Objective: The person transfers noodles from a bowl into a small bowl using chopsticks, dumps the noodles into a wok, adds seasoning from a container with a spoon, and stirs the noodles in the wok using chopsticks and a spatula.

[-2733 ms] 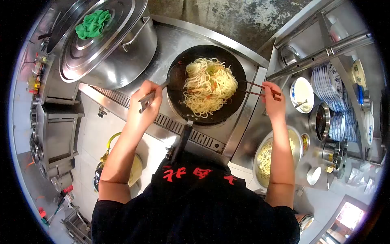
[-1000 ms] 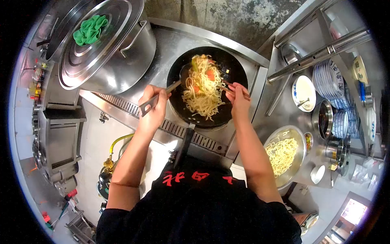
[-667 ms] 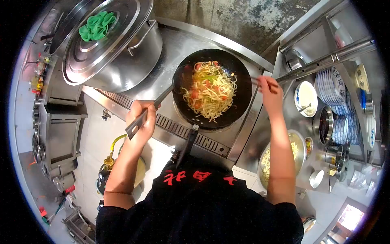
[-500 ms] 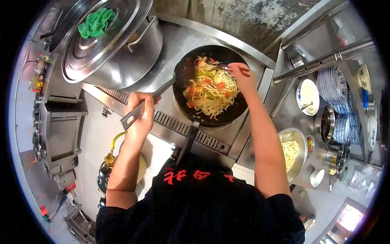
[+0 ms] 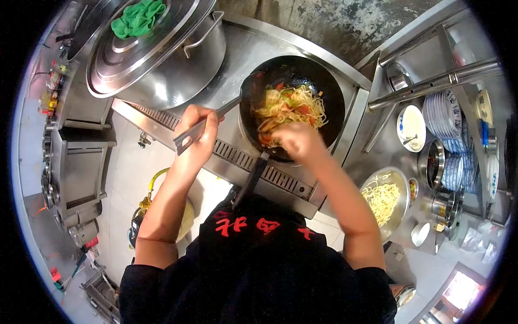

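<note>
The noodles [image 5: 294, 108] lie heaped inside the wok [image 5: 333, 92], mixed with red and green pieces. They look soft, light and slippery, likely to break under a hard squeeze, so a loose lift from beneath suits them. The person's left hand [image 5: 200, 128], to the wok's left, is wrapped around a metal utensil [image 5: 229, 106] that reaches into the wok; it seems stiff, best held at that outer end. The right hand [image 5: 295, 141] is blurred over the wok's near side; whether it pinches anything cannot be told. The wok itself is probably heavy, its black handle [image 5: 251, 179] the place to grip.
</note>
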